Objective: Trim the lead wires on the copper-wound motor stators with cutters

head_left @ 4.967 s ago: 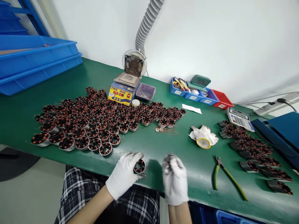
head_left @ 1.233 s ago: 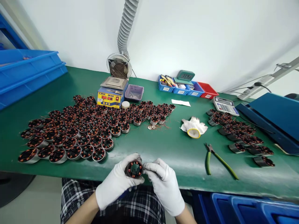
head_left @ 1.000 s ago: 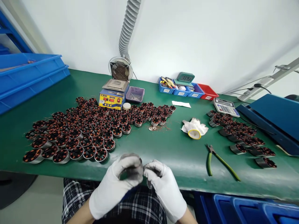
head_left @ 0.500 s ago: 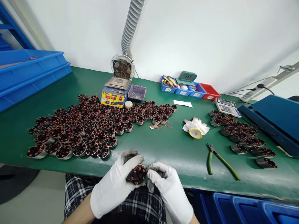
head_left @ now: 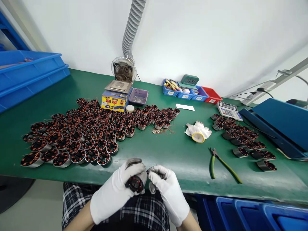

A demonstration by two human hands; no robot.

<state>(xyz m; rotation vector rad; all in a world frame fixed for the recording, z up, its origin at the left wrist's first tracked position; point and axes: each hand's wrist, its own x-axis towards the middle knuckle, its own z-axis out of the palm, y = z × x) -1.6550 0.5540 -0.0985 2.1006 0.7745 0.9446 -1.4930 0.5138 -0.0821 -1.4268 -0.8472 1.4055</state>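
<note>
Both my hands wear white gloves and meet at the near edge of the green table (head_left: 168,154). My left hand (head_left: 115,192) is closed around a small round motor stator (head_left: 136,183) with copper windings, its open face turned toward me. My right hand (head_left: 167,189) sits just right of it, fingertips pinched together against the stator's right rim; what they pinch is too small to see. A large group of similar stators (head_left: 84,134) stands in rows on the table to the left.
Behind the stators are a yellow-and-blue solder pot (head_left: 115,98), a small fan (head_left: 123,70) under a grey duct hose and a purple tray (head_left: 139,95). Green-handled cutters (head_left: 222,164), a spare glove (head_left: 198,131), more stators (head_left: 243,141), a calculator (head_left: 229,110) and small bins (head_left: 190,91) lie right. Blue crates (head_left: 26,77) stand left.
Five seconds ago my hands were apart, the left one holding the stator at the table edge. Since then the right hand has joined it and the stator has been turned between them.
</note>
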